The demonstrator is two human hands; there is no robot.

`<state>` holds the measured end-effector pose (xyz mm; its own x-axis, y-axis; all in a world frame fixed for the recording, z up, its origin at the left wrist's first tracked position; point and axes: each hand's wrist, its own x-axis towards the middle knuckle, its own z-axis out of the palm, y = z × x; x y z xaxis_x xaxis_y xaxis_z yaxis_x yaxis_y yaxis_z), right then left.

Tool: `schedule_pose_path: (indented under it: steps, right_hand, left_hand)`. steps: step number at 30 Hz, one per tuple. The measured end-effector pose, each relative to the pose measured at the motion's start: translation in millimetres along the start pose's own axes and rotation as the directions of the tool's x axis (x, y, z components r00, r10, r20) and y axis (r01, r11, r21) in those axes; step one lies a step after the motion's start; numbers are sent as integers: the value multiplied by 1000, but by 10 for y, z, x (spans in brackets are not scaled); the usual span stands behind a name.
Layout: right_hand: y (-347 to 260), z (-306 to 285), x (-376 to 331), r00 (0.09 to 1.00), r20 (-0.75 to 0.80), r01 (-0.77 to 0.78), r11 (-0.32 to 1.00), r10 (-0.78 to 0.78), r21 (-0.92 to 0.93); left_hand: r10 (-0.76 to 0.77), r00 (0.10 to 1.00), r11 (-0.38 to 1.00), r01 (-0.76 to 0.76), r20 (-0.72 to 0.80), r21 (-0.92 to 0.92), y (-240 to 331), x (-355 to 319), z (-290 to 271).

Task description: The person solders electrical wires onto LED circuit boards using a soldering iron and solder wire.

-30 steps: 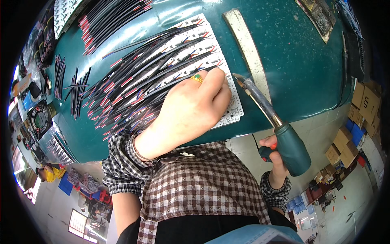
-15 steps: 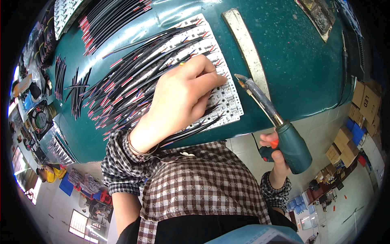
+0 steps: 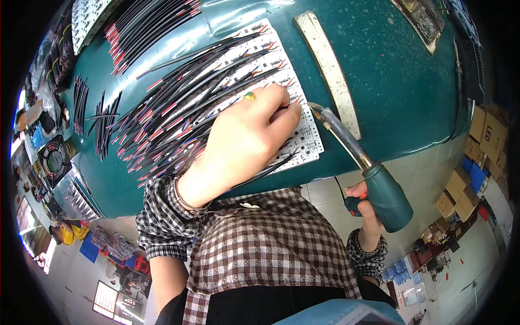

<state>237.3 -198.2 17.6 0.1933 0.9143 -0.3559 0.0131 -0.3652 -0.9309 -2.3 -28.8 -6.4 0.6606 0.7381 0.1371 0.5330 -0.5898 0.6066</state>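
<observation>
Here the white circuit panel (image 3: 306, 142) lies flat on the dark green table (image 3: 390, 81), close to the table's near edge. It is a pale sheet of small repeated boards, dotted with tiny pads, and over most of it fan thin black wires (image 3: 179, 116) with red and blue tips, laid side by side in slanting rows. Only the panel's near right corner shows bare.

The left hand (image 3: 244, 143) rests palm down on the panel, covering its middle. Its fingers lie close together and curl down at the tips, pressing on the wires near the panel's right edge; a ring with a green stone (image 3: 249, 97) sits on one finger. Whether a single wire is pinched under the fingertips I cannot tell.

The right hand (image 3: 362, 201) is off the panel, below its right corner and past the table's edge, closed around the grip of a soldering iron (image 3: 379, 187). The iron has a fat teal handle and a long metal barrel that slants up toward the panel, its tip just beside the left hand's fingertips.

Beyond the panel's right side lies a worn metal ruler (image 3: 327, 67), and up to the panel's left, more bundles of black wire (image 3: 143, 27) lie on the table.
</observation>
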Motion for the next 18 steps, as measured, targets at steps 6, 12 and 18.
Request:
schedule_pose_path:
  steps: [6,12,18]
  right_hand:
    - [49,-7,-11,1000,-3,10,1000,-10,28]
    - [78,-34,-35,1000,7,-25,1000,25,6]
    - [40,-27,-47,1000,13,-15,996,16,-90]
  left_hand:
    - [50,999,995,-50,4,88,-3,-10,49]
    - [69,998,991,-67,-12,118,34,-17,54]
    - [9,1000,994,-12,28,104,68,-31,39]
